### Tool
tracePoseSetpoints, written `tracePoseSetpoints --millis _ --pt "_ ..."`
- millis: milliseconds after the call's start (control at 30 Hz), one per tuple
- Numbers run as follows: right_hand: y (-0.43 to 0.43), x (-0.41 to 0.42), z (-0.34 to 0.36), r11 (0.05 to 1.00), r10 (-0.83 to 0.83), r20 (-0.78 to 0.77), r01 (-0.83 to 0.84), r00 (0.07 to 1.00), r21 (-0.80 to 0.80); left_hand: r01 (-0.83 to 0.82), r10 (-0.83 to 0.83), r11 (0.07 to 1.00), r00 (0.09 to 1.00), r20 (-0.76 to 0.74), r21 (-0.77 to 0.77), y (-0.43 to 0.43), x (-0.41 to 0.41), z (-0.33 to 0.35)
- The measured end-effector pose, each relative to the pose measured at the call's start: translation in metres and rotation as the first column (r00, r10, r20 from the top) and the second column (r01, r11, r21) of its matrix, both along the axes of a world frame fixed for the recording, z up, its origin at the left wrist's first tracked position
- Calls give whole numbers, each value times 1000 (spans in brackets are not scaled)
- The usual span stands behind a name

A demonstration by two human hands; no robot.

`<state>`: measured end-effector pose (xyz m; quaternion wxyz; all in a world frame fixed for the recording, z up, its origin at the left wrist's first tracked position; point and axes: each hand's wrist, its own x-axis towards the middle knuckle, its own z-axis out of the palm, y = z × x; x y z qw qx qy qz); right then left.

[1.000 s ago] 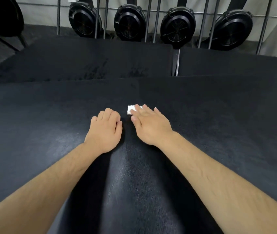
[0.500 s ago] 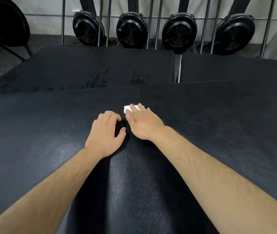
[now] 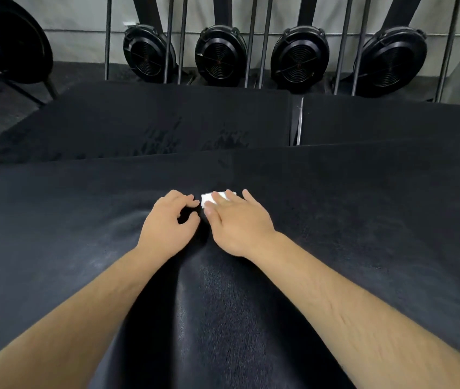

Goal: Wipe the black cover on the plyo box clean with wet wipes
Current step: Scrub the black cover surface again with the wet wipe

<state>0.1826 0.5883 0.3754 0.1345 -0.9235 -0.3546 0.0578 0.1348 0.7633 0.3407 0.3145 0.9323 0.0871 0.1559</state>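
The black cover (image 3: 68,234) of the plyo box fills the lower part of the head view, with a glossy sheen near its middle. A small folded white wet wipe (image 3: 207,200) lies on it near the centre. My right hand (image 3: 237,223) presses the wipe down with straight fingers, so most of the wipe is hidden. My left hand (image 3: 167,228) rests on the cover just left of the wipe, fingers curled with the thumb spread, holding nothing. Its fingertips are close to the wipe's left edge.
Two more black padded boxes (image 3: 153,122) stand behind, lower, with a narrow gap (image 3: 297,122) between them. Several round black fan units (image 3: 220,56) and thin metal bars line the back wall. A black machine frame (image 3: 4,43) stands at the far left.
Both hands have slid a little away from me across the cover with the wipe. My left hand's fingers have curled and lifted, moving closer to the wipe.
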Motion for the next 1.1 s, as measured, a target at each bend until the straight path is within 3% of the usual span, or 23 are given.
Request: tracePoseSetpoints --millis 67,233,467,567,667,800,967,1100 --pt "-3 13 -1 999 -35 -41 34 999 -23 -16 14 997 1000 26 70 -4 2 1" --pt "22 66 -6 990 -113 -61 107 992 -89 -88 90 992 996 25 -91 -7 -4 7" --pt "12 17 -10 998 -53 83 57 995 -38 -80 80 997 996 43 -4 -13 -5 11" --pt "17 49 -6 992 -124 20 125 992 -3 -117 118 992 993 20 -38 -10 -1 9" --pt "36 90 7 985 -164 -56 160 985 -64 -180 179 983 983 -37 -22 -9 2 7" --pt "44 78 7 992 -80 16 81 997 -92 -173 177 983 982 -69 69 -15 0 4" --pt "39 108 -2 992 -110 -23 108 994 -62 -172 178 981 982 -65 88 -15 3 3" --pt "58 141 9 980 -196 -165 200 967 9 -179 181 982 983 -39 54 -13 2 3"
